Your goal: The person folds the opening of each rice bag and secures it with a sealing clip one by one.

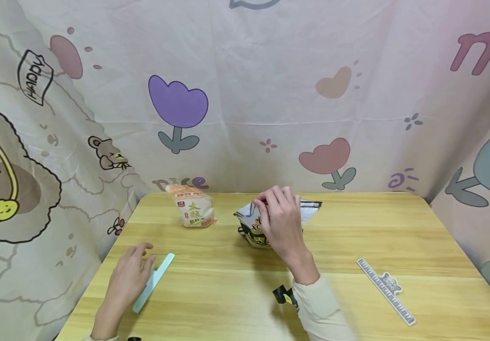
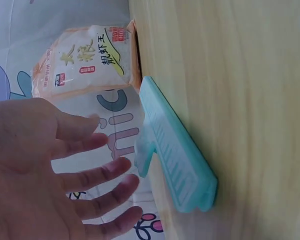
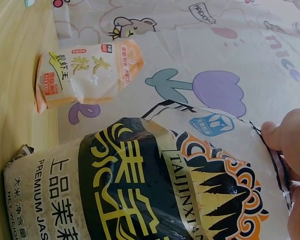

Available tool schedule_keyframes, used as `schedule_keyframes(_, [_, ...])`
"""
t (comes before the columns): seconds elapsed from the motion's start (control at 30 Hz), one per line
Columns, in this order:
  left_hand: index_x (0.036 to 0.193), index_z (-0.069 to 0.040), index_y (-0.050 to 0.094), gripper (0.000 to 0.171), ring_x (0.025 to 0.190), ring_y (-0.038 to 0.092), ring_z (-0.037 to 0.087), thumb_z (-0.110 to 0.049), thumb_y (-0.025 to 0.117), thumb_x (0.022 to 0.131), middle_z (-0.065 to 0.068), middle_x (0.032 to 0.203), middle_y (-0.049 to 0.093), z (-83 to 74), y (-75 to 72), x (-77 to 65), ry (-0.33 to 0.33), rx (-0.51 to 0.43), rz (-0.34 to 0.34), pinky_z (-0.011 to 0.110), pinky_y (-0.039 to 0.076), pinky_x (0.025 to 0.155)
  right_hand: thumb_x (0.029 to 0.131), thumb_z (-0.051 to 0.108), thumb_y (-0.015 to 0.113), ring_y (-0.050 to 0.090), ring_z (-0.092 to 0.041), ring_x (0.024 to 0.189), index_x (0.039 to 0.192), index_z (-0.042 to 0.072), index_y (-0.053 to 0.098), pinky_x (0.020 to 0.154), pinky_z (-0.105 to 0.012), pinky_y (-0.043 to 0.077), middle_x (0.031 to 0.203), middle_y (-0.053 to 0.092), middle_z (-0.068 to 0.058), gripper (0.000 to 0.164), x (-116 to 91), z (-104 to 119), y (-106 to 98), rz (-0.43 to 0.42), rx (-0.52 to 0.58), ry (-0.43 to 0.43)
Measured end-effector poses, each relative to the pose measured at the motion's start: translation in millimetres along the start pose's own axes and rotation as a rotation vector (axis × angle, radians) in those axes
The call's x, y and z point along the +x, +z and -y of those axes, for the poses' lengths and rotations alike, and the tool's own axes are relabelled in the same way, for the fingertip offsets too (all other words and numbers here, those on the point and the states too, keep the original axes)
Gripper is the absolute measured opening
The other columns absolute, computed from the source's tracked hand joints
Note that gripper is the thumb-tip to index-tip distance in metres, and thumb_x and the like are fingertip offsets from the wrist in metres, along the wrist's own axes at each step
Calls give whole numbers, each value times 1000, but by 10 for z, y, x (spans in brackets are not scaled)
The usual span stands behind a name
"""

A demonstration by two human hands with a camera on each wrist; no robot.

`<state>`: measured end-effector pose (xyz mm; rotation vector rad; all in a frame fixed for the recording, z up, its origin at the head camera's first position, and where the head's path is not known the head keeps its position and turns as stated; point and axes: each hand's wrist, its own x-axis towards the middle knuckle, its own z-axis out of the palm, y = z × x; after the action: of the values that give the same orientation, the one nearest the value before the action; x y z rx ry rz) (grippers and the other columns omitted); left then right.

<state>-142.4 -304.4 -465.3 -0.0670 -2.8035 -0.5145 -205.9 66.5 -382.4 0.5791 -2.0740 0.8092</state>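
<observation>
My right hand point(image 1: 282, 222) pinches the top edge of a black and white rice bag point(image 3: 135, 185) between thumb and fingers. The bag stands upright toward the back of the table, its lower part full and its top narrowing to a flat edge. On the left, my left hand point(image 1: 127, 274) hovers with its fingers spread beside a mint-green sealing clip point(image 2: 172, 147), holding nothing. That clip lies on the table just right of the hand, a small tab jutting from its side.
A smaller orange and white rice bag point(image 1: 196, 208) stands at the back left of the wooden table point(image 1: 227, 289). A grey-white clip with a bear-shaped tab point(image 1: 387, 291) lies at the right. A printed cloth point(image 1: 253, 94) hangs behind the table and along both sides.
</observation>
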Motion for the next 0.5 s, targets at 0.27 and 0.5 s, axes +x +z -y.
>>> schedule_keyframes(0.27, [119,-2,56,31,83,61,32,-20,57,94,18,103,59,43,8,-64,-119,19,193,44,49,60,97,27,53,44,-19,83,89,11,63,73,-36,28,86,56,2,21,-5,0,3,-3,-1,1])
schedule_keyframes(0.5, [111,-3,59,26,82,60,31,-21,60,92,15,99,59,63,-1,-72,-190,29,265,46,48,60,97,27,53,44,-19,82,89,11,63,72,-36,28,86,56,2,21,-1,-4,0,-7,-1,-3])
